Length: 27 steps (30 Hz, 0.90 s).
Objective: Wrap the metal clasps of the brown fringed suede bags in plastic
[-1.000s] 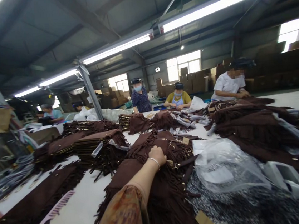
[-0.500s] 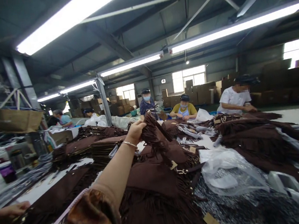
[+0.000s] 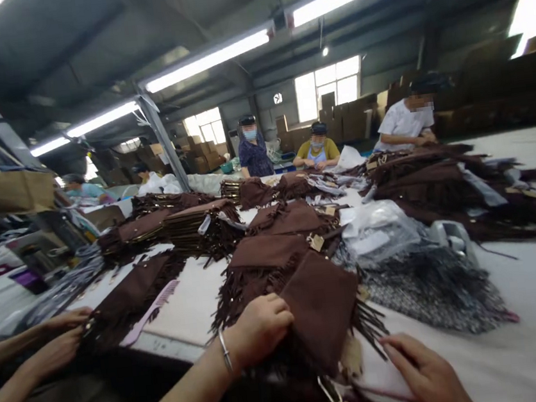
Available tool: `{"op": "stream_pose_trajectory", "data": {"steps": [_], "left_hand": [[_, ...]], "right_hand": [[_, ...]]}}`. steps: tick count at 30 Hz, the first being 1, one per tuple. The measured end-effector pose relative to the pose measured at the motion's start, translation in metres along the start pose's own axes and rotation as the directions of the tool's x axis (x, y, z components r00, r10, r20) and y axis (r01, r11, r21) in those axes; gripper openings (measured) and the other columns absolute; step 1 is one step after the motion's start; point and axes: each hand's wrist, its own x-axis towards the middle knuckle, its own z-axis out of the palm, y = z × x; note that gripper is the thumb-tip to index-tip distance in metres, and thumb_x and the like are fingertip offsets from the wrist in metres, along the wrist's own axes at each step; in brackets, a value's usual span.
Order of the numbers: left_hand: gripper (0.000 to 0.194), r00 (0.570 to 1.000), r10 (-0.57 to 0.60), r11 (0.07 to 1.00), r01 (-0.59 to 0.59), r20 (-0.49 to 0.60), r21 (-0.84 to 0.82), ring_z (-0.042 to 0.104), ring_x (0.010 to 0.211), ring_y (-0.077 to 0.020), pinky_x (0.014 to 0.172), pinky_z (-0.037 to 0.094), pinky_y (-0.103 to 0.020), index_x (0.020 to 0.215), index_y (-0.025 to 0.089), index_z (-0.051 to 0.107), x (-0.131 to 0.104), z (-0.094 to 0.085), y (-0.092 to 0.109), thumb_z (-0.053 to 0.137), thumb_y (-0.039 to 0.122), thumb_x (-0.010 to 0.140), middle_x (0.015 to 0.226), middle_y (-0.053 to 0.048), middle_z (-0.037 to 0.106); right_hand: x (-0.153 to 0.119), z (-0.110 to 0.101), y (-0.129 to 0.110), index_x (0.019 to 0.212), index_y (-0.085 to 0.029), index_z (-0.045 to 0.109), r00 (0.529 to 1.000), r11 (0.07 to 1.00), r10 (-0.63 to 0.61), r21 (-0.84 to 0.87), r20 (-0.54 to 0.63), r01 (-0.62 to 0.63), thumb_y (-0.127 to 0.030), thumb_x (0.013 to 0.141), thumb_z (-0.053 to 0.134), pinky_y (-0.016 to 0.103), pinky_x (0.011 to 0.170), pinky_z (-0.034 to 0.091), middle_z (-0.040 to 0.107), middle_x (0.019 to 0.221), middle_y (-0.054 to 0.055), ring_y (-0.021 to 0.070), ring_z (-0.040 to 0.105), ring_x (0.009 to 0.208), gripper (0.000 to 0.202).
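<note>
A brown fringed bag (image 3: pixel 323 304) lies tilted at the table's front edge, its fringe fanning out to the right. My left hand (image 3: pixel 260 327), with a silver bracelet at the wrist, is closed on the bag's left side. At the lower right, my right hand (image 3: pixel 427 370) has its thumb and forefinger together at the tips of the fringe strands (image 3: pixel 372 328). A metal clasp (image 3: pixel 336 399) hangs below the bag, close to a tan tag (image 3: pixel 351 356). Behind it lie more brown fringed bags (image 3: pixel 268 250).
Stacked brown bags (image 3: pixel 198 225) stand farther back. Clear plastic (image 3: pixel 380 227) and a grey dispenser-like object (image 3: pixel 451 238) rest on a black-and-white speckled heap (image 3: pixel 433 292). A co-worker's hands (image 3: pixel 70 333) handle brown material at left, by a pink comb (image 3: pixel 149 311). Other people work across the table.
My left hand has come back from the far bags to the front edge, bringing a brown fringed bag. My right hand has entered at lower right. The view has tilted downward.
</note>
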Motion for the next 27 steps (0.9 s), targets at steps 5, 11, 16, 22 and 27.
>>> {"op": "stream_pose_trajectory", "data": {"steps": [5, 11, 16, 22, 27], "left_hand": [[0.02, 0.976, -0.202, 0.973, 0.192, -0.076, -0.128, 0.058, 0.101, -0.0258, 0.091, 0.044, -0.036, 0.095, 0.024, 0.066, -0.023, 0.049, -0.01, 0.065, 0.027, 0.075, 0.107, -0.009, 0.065], [0.044, 0.719, -0.673, 0.73, 0.608, -0.172, -0.314, 0.06, 0.104, -0.0301, 0.091, 0.044, -0.038, 0.108, 0.013, 0.065, 0.028, 0.046, -0.044, 0.061, 0.046, 0.078, 0.11, -0.018, 0.066], [0.035, 0.751, -0.654, 0.617, 0.6, 0.092, -0.509, 0.066, 0.074, -0.0276, 0.064, 0.049, -0.034, 0.083, 0.013, 0.07, 0.059, 0.052, -0.028, 0.069, 0.046, 0.07, 0.081, -0.012, 0.072], [0.032, 0.934, -0.358, 0.472, 0.194, 0.014, -0.86, 0.063, 0.078, -0.0198, 0.069, 0.051, -0.029, 0.101, 0.013, 0.069, 0.062, 0.021, 0.034, 0.059, 0.038, 0.083, 0.095, -0.006, 0.072], [0.038, 0.868, -0.426, 0.425, -0.057, -0.255, -0.903, 0.063, 0.085, -0.0207, 0.075, 0.052, -0.031, 0.106, 0.014, 0.066, 0.071, -0.038, 0.055, 0.064, 0.043, 0.082, 0.1, -0.009, 0.071]], "right_hand": [[0.008, 0.012, -0.018, 0.095, -0.019, 0.07, 0.958, 0.946, 0.277, 0.153, 0.073, -0.286, -0.042, 0.079, 0.064, 0.033, 0.068, 0.052, 0.071, 0.086, 0.008, 0.0234, 0.066, 0.079, 0.03], [0.014, 0.035, -0.041, 0.11, -0.015, 0.058, 0.783, 0.685, 0.573, 0.382, 0.241, -0.62, -0.038, 0.071, 0.072, 0.022, 0.039, 0.038, 0.068, 0.064, 0.003, 0.0124, 0.055, 0.042, 0.047], [0.008, 0.042, -0.039, 0.121, -0.014, 0.053, 0.804, 0.619, 0.497, 0.515, 0.327, -0.593, -0.043, 0.073, 0.073, 0.015, 0.034, 0.021, 0.06, 0.05, -0.003, 0.0057, 0.038, 0.032, 0.059], [0.014, 0.009, -0.042, 0.123, -0.021, 0.059, 0.908, 0.501, 0.35, 0.773, 0.23, -0.389, -0.046, 0.073, 0.075, 0.025, 0.052, 0.049, 0.071, 0.106, 0.009, 0.0163, 0.064, 0.068, 0.059], [0.02, 0.002, -0.056, 0.114, -0.022, 0.063, 0.908, 0.32, 0.366, 0.889, 0.203, -0.328, -0.05, 0.078, 0.069, 0.032, 0.077, 0.055, 0.067, 0.119, 0.008, 0.0228, 0.065, 0.097, 0.047]]}}
